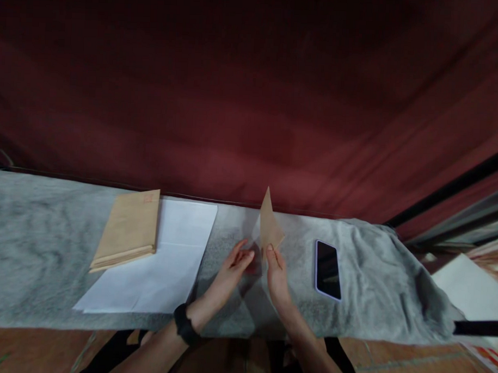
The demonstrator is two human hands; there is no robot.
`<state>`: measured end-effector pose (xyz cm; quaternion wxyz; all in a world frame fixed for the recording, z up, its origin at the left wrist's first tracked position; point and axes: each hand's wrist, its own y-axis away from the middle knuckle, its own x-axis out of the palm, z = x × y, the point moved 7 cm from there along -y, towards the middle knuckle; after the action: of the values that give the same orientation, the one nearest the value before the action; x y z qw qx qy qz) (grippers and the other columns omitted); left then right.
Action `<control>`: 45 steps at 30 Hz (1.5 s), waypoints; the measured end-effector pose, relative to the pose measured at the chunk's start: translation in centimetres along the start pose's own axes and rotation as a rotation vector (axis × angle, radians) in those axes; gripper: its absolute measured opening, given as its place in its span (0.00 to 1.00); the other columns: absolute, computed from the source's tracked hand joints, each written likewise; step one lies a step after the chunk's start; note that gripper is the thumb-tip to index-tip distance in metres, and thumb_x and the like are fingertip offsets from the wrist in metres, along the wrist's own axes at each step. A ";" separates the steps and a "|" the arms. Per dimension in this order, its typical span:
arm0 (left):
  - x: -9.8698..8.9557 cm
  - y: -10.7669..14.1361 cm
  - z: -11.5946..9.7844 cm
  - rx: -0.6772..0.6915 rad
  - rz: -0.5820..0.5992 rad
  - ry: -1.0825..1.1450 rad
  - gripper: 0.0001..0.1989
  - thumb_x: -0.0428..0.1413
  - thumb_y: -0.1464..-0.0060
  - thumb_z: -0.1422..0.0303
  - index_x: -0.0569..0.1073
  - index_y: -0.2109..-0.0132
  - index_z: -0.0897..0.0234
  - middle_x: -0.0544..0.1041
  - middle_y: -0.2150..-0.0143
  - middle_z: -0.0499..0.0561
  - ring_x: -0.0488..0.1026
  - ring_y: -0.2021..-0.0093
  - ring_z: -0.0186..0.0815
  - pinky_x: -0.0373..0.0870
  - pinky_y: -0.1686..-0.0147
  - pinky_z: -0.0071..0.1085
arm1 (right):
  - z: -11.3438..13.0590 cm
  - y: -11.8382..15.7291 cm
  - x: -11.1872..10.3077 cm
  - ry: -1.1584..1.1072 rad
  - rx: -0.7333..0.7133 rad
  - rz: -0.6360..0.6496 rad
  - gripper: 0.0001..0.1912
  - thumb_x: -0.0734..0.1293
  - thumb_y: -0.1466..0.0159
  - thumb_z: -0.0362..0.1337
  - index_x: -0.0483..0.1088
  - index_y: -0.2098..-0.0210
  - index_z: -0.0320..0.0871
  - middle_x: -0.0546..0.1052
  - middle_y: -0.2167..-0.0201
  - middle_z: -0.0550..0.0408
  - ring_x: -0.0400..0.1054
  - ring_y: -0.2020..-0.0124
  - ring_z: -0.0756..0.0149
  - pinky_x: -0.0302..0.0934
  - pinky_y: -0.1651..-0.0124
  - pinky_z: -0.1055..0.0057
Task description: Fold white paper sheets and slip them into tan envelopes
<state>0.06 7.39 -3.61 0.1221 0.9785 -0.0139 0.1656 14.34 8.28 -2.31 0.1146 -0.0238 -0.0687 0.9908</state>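
Note:
My right hand (277,272) grips a brown paper envelope (269,222) by its lower edge, thumb on the near side. The envelope stands on edge above the grey cloth, with a flap or folded part sticking out to the right. Just left of it, my left hand (235,265) is half curled, thumb and fingers apart, with nothing visible in it and a small gap to the envelope. A black watch is on my left wrist. Further left, a stack of brown envelopes (131,223) with a red mark at its top corner lies partly over white paper sheets (181,260).
A phone (328,270) with a lilac edge lies right of my right hand. Grey cloth (368,277) covers the narrow table, rumpled at its right end. A dark red fabric wall (235,126) rises behind. A black bar (479,328) and white sheet (470,286) are at far right.

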 end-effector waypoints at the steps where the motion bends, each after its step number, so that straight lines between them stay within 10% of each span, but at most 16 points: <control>1: 0.2 0.0 0.6 -0.087 0.033 0.091 0.32 0.64 0.45 0.56 0.66 0.38 0.60 0.79 0.54 0.55 0.79 0.53 0.43 0.77 0.54 0.40 | -0.3 0.2 0.4 -0.060 0.060 0.009 0.26 0.60 0.30 0.53 0.76 0.47 0.42 0.81 0.49 0.45 0.74 0.46 0.53 0.67 0.40 0.53; 9: 1.0 0.4 1.3 -0.286 0.127 0.346 0.25 0.71 0.54 0.68 0.73 0.49 0.61 0.80 0.55 0.51 0.78 0.65 0.31 0.72 0.70 0.24 | 0.1 3.2 2.7 -0.290 0.218 0.081 0.29 0.62 0.35 0.62 0.76 0.50 0.46 0.82 0.54 0.47 0.74 0.46 0.53 0.67 0.39 0.53; 20: -3.1 -0.7 0.5 -0.207 0.212 -0.313 0.27 0.64 0.59 0.67 0.72 0.49 0.65 0.77 0.71 0.45 0.69 0.79 0.30 0.57 0.81 0.24 | -4.1 0.1 -4.1 -0.062 0.251 -0.120 0.29 0.63 0.37 0.50 0.68 0.40 0.43 0.72 0.38 0.44 0.66 0.35 0.51 0.60 0.33 0.49; 26: -4.2 -0.4 0.6 -0.192 0.261 -0.472 0.27 0.64 0.56 0.64 0.69 0.48 0.63 0.75 0.73 0.43 0.69 0.81 0.32 0.58 0.81 0.25 | -2.5 0.3 -1.5 0.158 0.026 0.126 0.18 0.61 0.36 0.39 0.76 0.51 0.47 0.78 0.44 0.50 0.70 0.40 0.55 0.59 0.32 0.51; 33: -5.4 0.6 -3.8 0.061 -0.132 -1.369 0.12 0.54 0.37 0.58 0.74 0.63 0.60 0.76 0.72 0.52 0.78 0.66 0.45 0.70 0.62 0.36 | -1.7 4.4 3.1 0.677 -0.302 0.482 0.28 0.59 0.33 0.30 0.64 0.33 0.41 0.64 0.30 0.45 0.54 0.28 0.53 0.51 0.27 0.48; 39: -1.1 -1.2 -3.5 0.509 0.047 -1.369 0.17 0.46 0.33 0.66 0.73 0.43 0.63 0.74 0.39 0.61 0.70 0.37 0.46 0.63 0.36 0.44 | -1.1 2.7 2.6 0.605 -0.261 0.416 0.22 0.57 0.32 0.31 0.72 0.42 0.46 0.75 0.40 0.47 0.67 0.38 0.56 0.61 0.34 0.51; 45: 1.2 -4.4 -0.2 0.574 0.162 -1.492 0.25 0.44 0.33 0.69 0.64 0.32 0.66 0.62 0.28 0.62 0.54 0.26 0.47 0.50 0.29 0.50 | -1.5 0.1 0.9 0.402 -0.086 0.132 0.16 0.57 0.33 0.35 0.69 0.49 0.45 0.75 0.50 0.46 0.72 0.50 0.58 0.67 0.43 0.55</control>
<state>1.43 11.72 -4.10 -0.1880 0.8204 -0.1199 -0.5265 13.56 8.61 -3.82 0.0598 -0.2303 -0.0847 0.9676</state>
